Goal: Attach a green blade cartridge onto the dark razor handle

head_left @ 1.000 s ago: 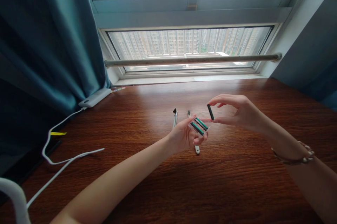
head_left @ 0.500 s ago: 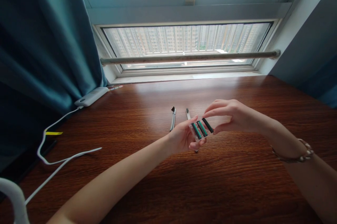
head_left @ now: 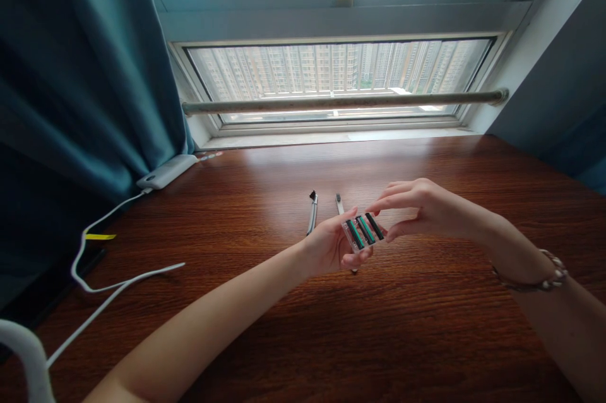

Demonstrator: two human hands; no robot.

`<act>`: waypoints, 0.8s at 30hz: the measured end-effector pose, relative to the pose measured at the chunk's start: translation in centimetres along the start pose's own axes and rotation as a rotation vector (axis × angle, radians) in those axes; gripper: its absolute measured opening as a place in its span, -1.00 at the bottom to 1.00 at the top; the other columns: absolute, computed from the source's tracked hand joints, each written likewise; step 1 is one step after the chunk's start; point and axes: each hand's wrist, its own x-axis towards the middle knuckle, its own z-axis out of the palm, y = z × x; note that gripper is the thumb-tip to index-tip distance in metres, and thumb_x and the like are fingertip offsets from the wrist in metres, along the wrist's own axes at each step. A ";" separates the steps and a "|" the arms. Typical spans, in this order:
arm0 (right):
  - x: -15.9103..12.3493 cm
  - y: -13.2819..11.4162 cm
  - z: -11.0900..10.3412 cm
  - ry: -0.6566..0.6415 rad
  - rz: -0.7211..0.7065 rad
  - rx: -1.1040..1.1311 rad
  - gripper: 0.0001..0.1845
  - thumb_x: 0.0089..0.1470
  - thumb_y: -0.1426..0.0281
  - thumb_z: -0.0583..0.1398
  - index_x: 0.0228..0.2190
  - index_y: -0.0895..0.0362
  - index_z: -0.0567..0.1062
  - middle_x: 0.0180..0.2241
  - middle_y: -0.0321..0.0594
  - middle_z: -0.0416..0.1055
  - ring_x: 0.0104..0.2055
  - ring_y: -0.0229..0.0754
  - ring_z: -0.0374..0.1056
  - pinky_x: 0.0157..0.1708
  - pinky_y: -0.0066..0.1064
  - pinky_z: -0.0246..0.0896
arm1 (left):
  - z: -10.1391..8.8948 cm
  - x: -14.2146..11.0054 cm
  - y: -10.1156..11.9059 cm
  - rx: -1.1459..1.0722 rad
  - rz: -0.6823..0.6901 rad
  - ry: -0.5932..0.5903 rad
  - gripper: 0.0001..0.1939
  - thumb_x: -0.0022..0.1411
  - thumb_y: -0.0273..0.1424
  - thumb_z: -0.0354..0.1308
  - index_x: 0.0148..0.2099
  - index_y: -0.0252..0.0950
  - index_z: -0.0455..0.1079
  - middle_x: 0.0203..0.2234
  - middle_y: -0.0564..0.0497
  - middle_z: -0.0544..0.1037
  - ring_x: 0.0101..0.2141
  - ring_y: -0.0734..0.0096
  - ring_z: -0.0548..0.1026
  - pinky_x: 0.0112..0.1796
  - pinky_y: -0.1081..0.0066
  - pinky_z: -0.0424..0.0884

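My left hand (head_left: 334, 245) holds a clear plastic case (head_left: 351, 239) between thumb and fingers, its open face up. Three razor cartridges sit slanted in a row in it, two showing green strips (head_left: 362, 230). The rightmost razor cartridge (head_left: 374, 226) looks black. My right hand (head_left: 409, 207) has forefinger and thumb at the two ends of that rightmost cartridge. Beyond my left wrist lies a razor (head_left: 312, 215) with a silver handle and dark head. A toothbrush (head_left: 339, 202) with dark bristles lies partly hidden under my left hand.
The brown wooden table (head_left: 265, 194) reaches back to a window with a metal rail (head_left: 341, 102). At the left are a white power bank (head_left: 168, 172), a white cable (head_left: 108, 289), a yellow strip (head_left: 100, 237) and a blue curtain (head_left: 95, 74).
The rightmost cartridge has gone from standing out past the case's edge to lying level in line with the other two. Both hands have stayed nearly in place; the view shifted slightly.
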 end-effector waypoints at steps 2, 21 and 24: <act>0.1 -0.2 0.0 0.003 -0.001 -0.006 -0.64 -0.06 0.27 0.22 -0.17 0.11 0.45 -0.35 -0.24 0.44 -0.34 -0.29 0.34 -0.33 -0.49 0.18 | 0.0 0.0 0.0 0.005 0.013 0.002 -0.49 0.23 -0.12 -0.28 -0.12 -0.42 0.30 -0.63 -0.11 0.43 -0.75 0.56 0.27 -0.75 0.60 0.01; 0.4 -1.9 2.0 0.215 0.175 -0.143 -0.86 -0.01 0.34 0.16 -0.48 0.11 0.52 -0.44 -0.25 0.36 -0.40 -0.29 0.26 -0.41 -0.47 0.14 | 0.2 0.3 -0.6 -0.021 0.263 0.124 -0.70 0.23 -0.26 -0.11 -0.21 -0.35 0.34 -0.41 -0.07 0.46 -0.43 0.45 0.43 -0.36 0.45 0.29; 0.4 -1.7 2.4 0.198 0.208 -0.173 -0.89 -0.03 0.37 0.17 -0.48 0.10 0.52 -0.46 -0.26 0.35 -0.41 -0.29 0.24 -0.42 -0.47 0.11 | 0.4 0.4 -0.6 0.002 0.316 0.138 -0.73 0.23 -0.28 -0.10 -0.16 -0.32 0.31 -0.34 -0.07 0.46 -0.40 0.44 0.44 -0.35 0.43 0.30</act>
